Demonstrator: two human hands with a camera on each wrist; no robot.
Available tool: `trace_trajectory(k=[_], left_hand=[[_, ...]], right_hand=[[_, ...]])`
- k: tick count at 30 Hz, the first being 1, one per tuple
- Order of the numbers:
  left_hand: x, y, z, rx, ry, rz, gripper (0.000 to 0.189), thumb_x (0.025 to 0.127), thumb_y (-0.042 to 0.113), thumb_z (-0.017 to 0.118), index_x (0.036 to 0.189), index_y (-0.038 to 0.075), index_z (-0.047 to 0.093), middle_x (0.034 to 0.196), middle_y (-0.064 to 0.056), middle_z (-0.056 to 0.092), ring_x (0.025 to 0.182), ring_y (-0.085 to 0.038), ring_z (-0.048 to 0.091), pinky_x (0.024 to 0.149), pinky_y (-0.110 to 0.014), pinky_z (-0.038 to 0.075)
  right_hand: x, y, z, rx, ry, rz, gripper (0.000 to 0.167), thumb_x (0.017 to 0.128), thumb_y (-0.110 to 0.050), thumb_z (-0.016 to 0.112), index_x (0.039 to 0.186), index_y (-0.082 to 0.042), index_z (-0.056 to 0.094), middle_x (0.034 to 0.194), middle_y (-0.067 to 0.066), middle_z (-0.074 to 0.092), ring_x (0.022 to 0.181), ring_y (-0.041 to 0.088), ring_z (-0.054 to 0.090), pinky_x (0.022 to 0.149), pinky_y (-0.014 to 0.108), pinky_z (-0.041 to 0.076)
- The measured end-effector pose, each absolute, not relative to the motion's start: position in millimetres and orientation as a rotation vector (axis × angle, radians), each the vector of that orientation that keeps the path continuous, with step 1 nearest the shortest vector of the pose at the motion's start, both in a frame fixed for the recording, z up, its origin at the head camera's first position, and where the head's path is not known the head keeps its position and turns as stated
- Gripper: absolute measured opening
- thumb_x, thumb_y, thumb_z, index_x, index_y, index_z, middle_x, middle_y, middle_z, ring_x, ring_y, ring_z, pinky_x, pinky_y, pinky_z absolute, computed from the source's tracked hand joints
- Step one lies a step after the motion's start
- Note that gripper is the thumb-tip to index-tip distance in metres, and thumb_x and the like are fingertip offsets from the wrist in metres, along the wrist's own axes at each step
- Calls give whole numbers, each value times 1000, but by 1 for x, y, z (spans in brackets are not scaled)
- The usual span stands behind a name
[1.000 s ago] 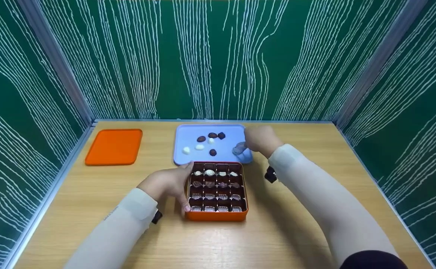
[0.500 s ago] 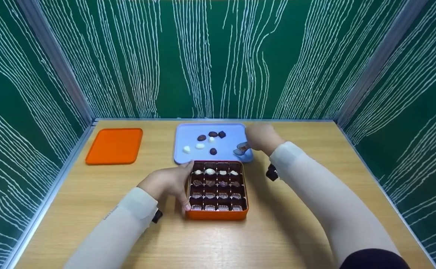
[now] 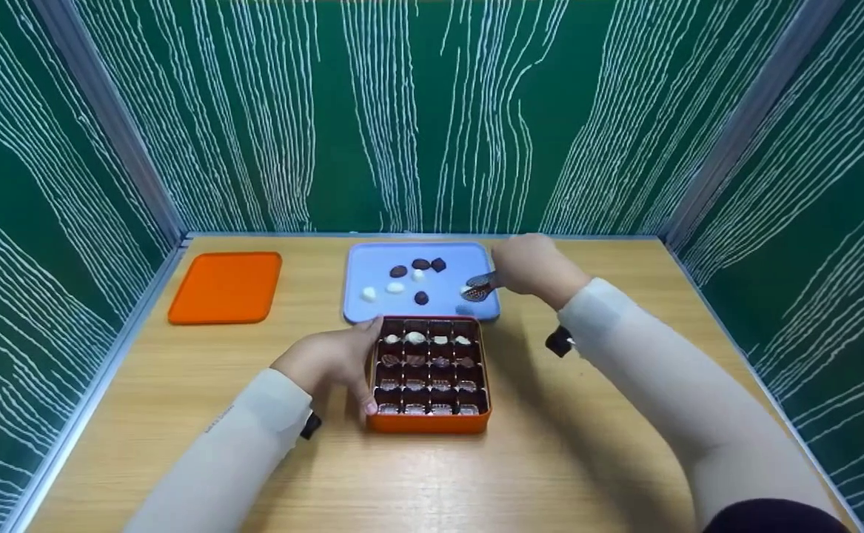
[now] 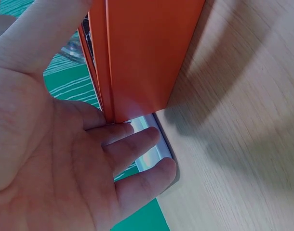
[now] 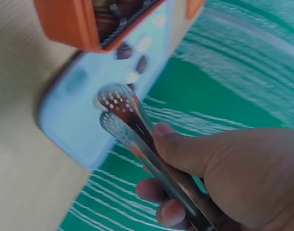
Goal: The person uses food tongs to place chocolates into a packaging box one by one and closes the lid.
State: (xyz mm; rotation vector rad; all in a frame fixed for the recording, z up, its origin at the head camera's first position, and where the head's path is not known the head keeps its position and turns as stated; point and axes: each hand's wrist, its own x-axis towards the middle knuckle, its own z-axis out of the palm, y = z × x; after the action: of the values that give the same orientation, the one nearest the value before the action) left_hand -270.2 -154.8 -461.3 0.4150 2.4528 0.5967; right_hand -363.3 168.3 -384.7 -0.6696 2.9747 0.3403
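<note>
My left hand (image 3: pixel 332 363) grips the left side of an orange box (image 3: pixel 428 424), thumb at the front corner, fingers at the back corner. Dark compartments divide the box; white chocolates fill the back row, brown chocolates (image 3: pixel 414 361) the second, and the front rows show bare plastic. My right hand (image 3: pixel 531 266) holds metal tongs (image 5: pixel 161 173) over the right end of a light blue tray (image 3: pixel 372 259). Beside their perforated tips a white chocolate (image 3: pixel 466 290) shows, partly hidden; I cannot tell whether they pinch it. More white and brown chocolates (image 3: pixel 421 297) lie scattered on the tray.
An orange square lid or tray (image 3: pixel 226 289) lies at the back left of the wooden table (image 3: pixel 432 481). The box's back edge overlaps the blue tray's front edge in the head view. Green walls (image 3: pixel 432 133) with white lines stand behind and at both sides.
My right hand has shifted to the right, and the tongs' tips have moved slightly up and turned. A white chocolate now shows by them. My left hand and the box stay where they were.
</note>
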Motion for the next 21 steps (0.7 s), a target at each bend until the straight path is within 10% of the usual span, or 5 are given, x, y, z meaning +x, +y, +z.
trace_trajectory(k=[6,12,21], left_hand=[[-271,-156,-463,411,2453,595,169,63,32,112,182,11,-7,192,-17,-1,179,-40,10,147,-56,10],[-271,-156,-462,405,2453,610,170,62,31,111,182,11,-7,192,-16,-2,179,-41,9,147,-55,9],[-269,-153,-460,397,2456,593,169,64,31,111,182,12,-7,192,-17,-2,179,-40,7,147,-56,8]], right_hand=[[-321,179,-354,-847,2906,294,50,102,-55,81,76,-12,75,65,-2,59,58,14,50,51,29,45],[-279,178,-350,-928,2818,283,41,99,-51,85,98,-9,84,70,-1,67,59,16,59,52,29,53],[-248,157,-365,-1074,2797,540,50,97,-56,87,72,-18,66,65,-5,54,58,14,45,47,32,45]])
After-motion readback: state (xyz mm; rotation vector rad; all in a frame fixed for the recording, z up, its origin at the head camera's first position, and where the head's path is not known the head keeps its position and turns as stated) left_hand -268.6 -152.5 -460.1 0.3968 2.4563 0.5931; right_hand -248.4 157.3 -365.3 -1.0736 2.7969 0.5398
